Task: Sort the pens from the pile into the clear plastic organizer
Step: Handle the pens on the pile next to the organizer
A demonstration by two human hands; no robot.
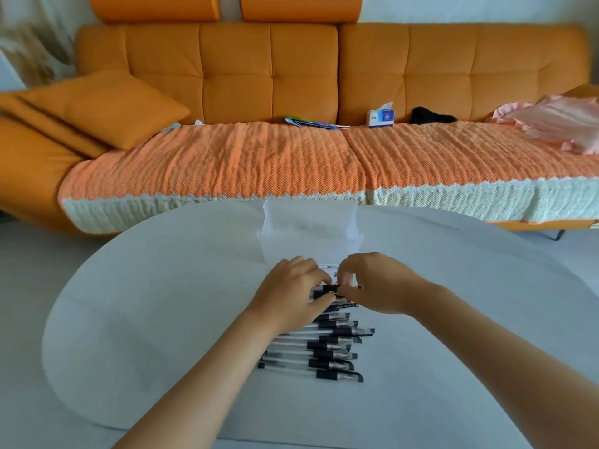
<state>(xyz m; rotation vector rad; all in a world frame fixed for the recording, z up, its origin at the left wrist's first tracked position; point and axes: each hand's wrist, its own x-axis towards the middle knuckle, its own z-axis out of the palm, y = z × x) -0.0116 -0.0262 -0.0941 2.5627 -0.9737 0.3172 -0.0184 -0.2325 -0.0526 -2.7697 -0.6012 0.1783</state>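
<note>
While both your hands meet at the far end of the pile of pens (pixel 324 351), they work on one pen (pixel 330 289). The pens lie side by side on the table (pixel 146 319), long axis left-right, black caps pointing right and clear barrels left.

Left hand (pixel 291 296): fingers curled and close together, thumb and fingertips pinching that pen's black section.

Right hand (pixel 376 283): fingers curled tight, tips pinching the same pen just right of your left thumb. Its right end pokes out past your right fingers.

The rest of the pile runs from under your fingers back toward you. The organizer (pixel 308 231) stands just beyond your fingertips, not touching them. Exact contact is blurred.
</note>
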